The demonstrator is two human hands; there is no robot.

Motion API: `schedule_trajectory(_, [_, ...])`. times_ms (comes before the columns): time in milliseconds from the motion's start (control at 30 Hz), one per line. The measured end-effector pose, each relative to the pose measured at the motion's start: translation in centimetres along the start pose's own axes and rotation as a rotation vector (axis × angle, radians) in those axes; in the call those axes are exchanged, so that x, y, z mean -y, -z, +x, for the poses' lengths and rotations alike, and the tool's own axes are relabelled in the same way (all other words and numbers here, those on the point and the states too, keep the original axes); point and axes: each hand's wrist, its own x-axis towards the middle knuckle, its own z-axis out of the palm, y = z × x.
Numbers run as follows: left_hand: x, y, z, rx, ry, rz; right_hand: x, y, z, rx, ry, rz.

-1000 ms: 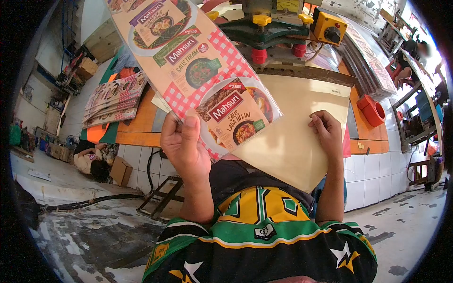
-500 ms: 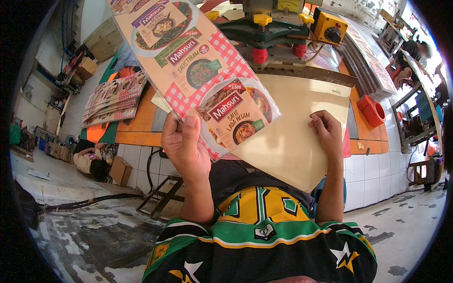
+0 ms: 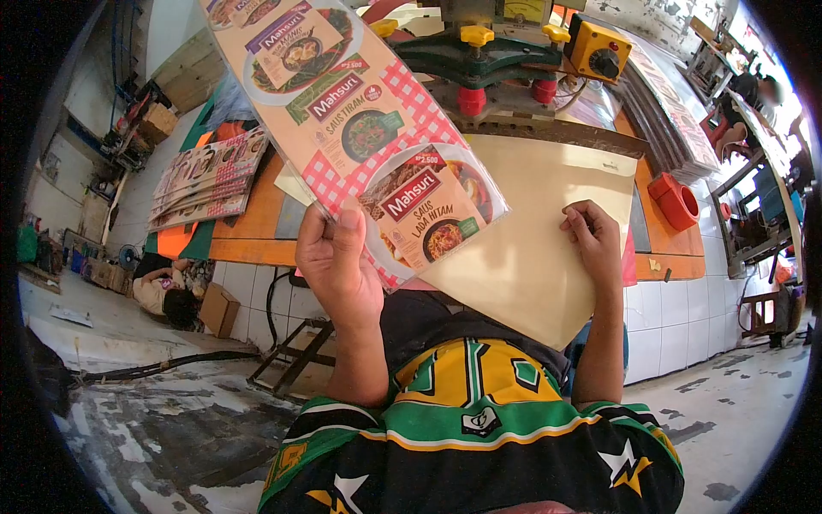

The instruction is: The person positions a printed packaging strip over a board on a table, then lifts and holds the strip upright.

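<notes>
My left hand (image 3: 341, 265) pinches the lower corner of a long printed Mahsuri sauce sheet (image 3: 368, 137) between thumb and fingers. The sheet is covered in glossy clear plastic and held up at a tilt, in front of the press. It shows sauce packets, food bowls and a red-and-white checked pattern. Loosely curled, my right hand (image 3: 592, 233) rests over the right part of a cream-coloured board (image 3: 531, 257), with nothing visible in its fingers. The board lies under the press and reaches over the table's front edge, partly hidden by the printed sheet.
A green press (image 3: 505, 64) with yellow knobs and a yellow dial box (image 3: 599, 50) stands behind the board. Printed sheets (image 3: 210, 176) are piled at left, with another stack (image 3: 676, 120) at right. A red ring-shaped holder (image 3: 674, 202) sits on the orange table. People are in the background.
My left hand and the printed sheet have shifted very slightly. My right hand and the cream board stay in place.
</notes>
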Motion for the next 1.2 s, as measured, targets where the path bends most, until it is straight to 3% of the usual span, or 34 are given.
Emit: schedule_trajectory(1200, [-0.01,-0.11,0.11,-0.016,0.003,0.009,0.02,-0.01,0.02,0.003,0.002,0.002])
